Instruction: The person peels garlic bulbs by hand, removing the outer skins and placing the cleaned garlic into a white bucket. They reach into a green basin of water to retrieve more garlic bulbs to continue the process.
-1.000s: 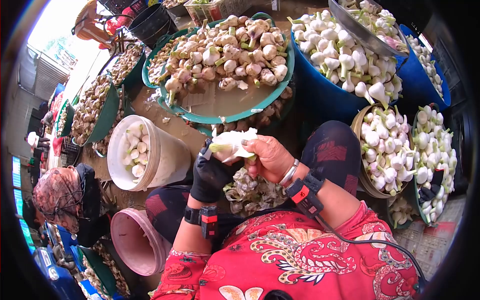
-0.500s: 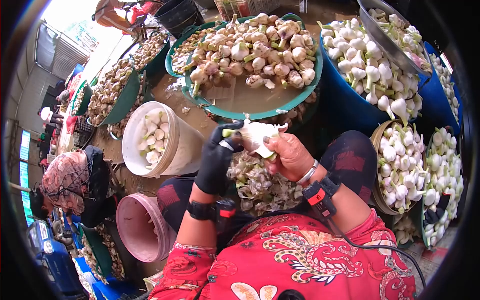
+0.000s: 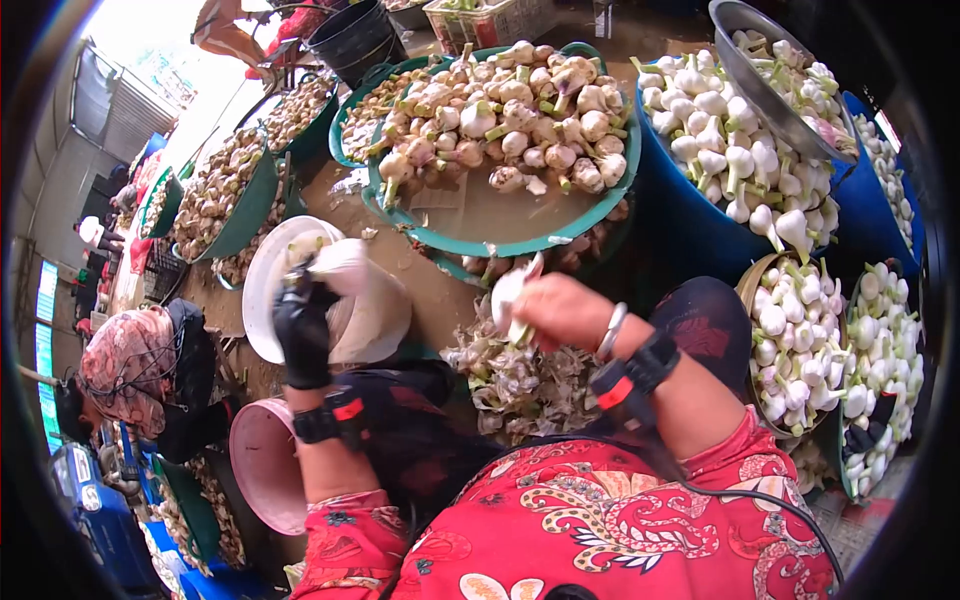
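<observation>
My left hand (image 3: 303, 325), in a black glove, grips a pale garlic bulb (image 3: 343, 266), blurred by motion, in front of the mouth of the white bucket (image 3: 378, 315). Loose white garlic skin (image 3: 507, 296) is pinched in my bare right hand (image 3: 560, 312), above the pile of peelings (image 3: 525, 385) between my knees. Ahead of both hands is a wide green tub (image 3: 480, 240) with unpeeled garlic bulbs (image 3: 500, 110) heaped on it. My left hand and the bulb hide most of what lies in the white bucket.
A pink bucket (image 3: 268, 470) stands by my left knee. To the right are a blue barrel (image 3: 690, 215) and a basket (image 3: 752, 290) full of white garlic, with a metal bowl (image 3: 735, 60) above. Another person (image 3: 140, 370) sits at the left, near more tubs.
My hands have parted. The left has carried the garlic bulb leftwards to the white bucket, while the right has stayed near the middle, slightly lower, with skin in its fingers.
</observation>
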### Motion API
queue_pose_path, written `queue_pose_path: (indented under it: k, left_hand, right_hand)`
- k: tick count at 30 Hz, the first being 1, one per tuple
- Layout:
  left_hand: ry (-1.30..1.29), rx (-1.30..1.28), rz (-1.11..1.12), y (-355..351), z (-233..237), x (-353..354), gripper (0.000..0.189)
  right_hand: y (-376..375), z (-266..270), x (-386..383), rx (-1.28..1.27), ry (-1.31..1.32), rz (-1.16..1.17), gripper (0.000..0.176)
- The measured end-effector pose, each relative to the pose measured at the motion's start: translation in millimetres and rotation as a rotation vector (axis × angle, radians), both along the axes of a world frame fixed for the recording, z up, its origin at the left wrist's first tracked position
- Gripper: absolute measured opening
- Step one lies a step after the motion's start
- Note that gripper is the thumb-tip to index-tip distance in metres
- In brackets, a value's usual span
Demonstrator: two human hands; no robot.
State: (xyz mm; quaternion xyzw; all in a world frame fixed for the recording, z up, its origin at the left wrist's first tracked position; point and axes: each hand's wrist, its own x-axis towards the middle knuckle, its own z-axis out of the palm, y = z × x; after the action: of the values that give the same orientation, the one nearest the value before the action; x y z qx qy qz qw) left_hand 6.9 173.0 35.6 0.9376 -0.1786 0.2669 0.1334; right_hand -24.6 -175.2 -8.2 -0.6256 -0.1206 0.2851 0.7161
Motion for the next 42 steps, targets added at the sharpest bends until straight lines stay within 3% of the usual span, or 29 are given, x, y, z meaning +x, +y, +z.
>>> queue_pose_path:
  k: [1,2,4,6,8,10,12,13,14,17,18,20,21,23,24,26,28,29,30,32,33,35,36,38,40,42]
  left_hand:
    - [0.206,-0.78,-0.001,15.0,3.1,3.4,0.024]
    - [0.324,-1.214,0.028,44.0,5.0,12.0,0.024]
    - [0.297,-0.657,0.246,112.9,-18.3,35.1,0.028]
    - [0.403,-0.762,0.14,53.7,0.9,31.8,0.031]
    - [0.56,-0.811,-0.072,-28.4,11.0,35.4,0.034]
    - [0.581,-0.66,-0.252,-85.4,-20.6,64.4,0.033]
    - [0.714,-0.537,-0.19,-143.4,-36.9,87.6,0.035]
    - [0.693,-0.499,-0.238,-154.6,-64.0,109.9,0.043]
    - [0.652,-0.365,-0.195,-177.6,-61.7,118.8,0.049]
    - [0.569,-0.226,-0.252,-206.6,-101.6,169.6,0.056]
    - [0.598,-0.235,-0.267,-211.4,-119.4,184.8,0.056]
    - [0.634,-0.235,-0.288,-219.1,-128.7,197.3,0.057]
    - [0.78,-0.451,-0.242,-221.0,-126.3,196.7,0.054]
    - [1.087,-0.99,-0.216,-214.3,-119.9,190.2,0.045]
    - [1.088,-0.989,-0.206,-212.0,-107.9,176.7,0.045]
    - [0.85,-0.936,-0.317,-205.4,-80.3,136.6,0.045]
    - [0.826,-0.976,-0.385,-200.7,-71.0,87.5,0.049]
    - [0.947,-1.062,-0.404,-201.5,-60.1,57.6,0.048]
    - [1.083,-1.285,-0.417,-199.6,-61.8,37.6,0.048]
    - [1.164,-1.514,-0.296,-196.6,-45.8,7.9,0.051]
    - [1.146,-1.627,-0.326,-190.7,-46.6,3.7,0.049]
    - [1.134,-1.81,-0.339,-181.7,-40.0,-6.3,0.048]
    - [1.12,-1.818,-0.341,-183.4,-32.3,-8.0,0.048]
    - [1.061,-1.546,-0.301,-187.4,-23.3,-10.5,0.05]
    - [1.055,-1.564,-0.354,-186.8,-25.8,-12.8,0.055]
    - [1.015,-1.329,-0.362,-190.1,-30.5,-12.7,0.056]
  right_hand:
    - [4.1,1.3,-4.8,-0.134,0.104,0.113,0.023]
    - [6.6,2.4,-8.6,-0.267,0.213,0.224,0.023]
    - [4.0,-9.3,-5.2,-0.505,0.162,0.436,0.027]
    - [-1.5,-22.2,-0.9,-0.479,0.13,0.341,0.024]
    - [-2.0,-25.0,6.6,-0.324,-0.139,0.105,0.021]
    - [-4.9,-24.0,7.9,-0.296,-0.161,-0.019,0.017]
    - [-11.3,-31.5,9.8,-0.227,-0.216,-0.076,0.019]
    - [-14.1,-29.1,9.5,-0.272,-0.187,-0.062,0.02]
    - [-15.2,-29.8,8.5,-0.325,-0.212,-0.07,0.023]
    - [-17.7,-38.1,5.7,-0.251,-0.376,-0.287,0.032]
    - [-18.4,-45.6,8.2,-0.264,-0.512,-0.347,0.027]
    - [-28.8,-30.8,16.9,-0.523,-0.346,-0.221,0.016]
    - [-31.0,-27.2,18.9,-0.519,-0.339,-0.228,0.016]
    - [-30.5,-24.2,20.7,-0.338,-0.192,-0.545,0.01]
    - [-20.8,-44.2,26.4,-0.035,-0.166,-0.679,0.019]
    - [-21.1,-24.8,33.5,0.244,0.161,-0.628,0.043]
    - [-11.8,-24.1,34.9,0.395,0.272,-0.581,0.062]
    - [-5.7,-18.6,33.0,0.468,0.339,-0.543,0.066]
    - [1.9,-22.6,31.1,0.515,0.279,-0.56,0.056]
    - [5.7,-33.8,25.8,0.402,0.207,-0.585,0.046]
    - [6.8,-32.5,22.5,0.471,0.233,-0.591,0.04]
    - [5.7,-33.2,16.9,0.515,0.227,-0.514,0.044]
    - [6.6,-29.7,16.5,0.523,0.229,-0.494,0.046]
    - [9.7,-24.9,14.3,0.457,0.116,-0.49,0.051]
    - [10.2,-24.1,12.8,0.391,0.0,-0.498,0.056]
    - [10.3,-24.6,12.3,0.319,-0.105,-0.541,0.066]
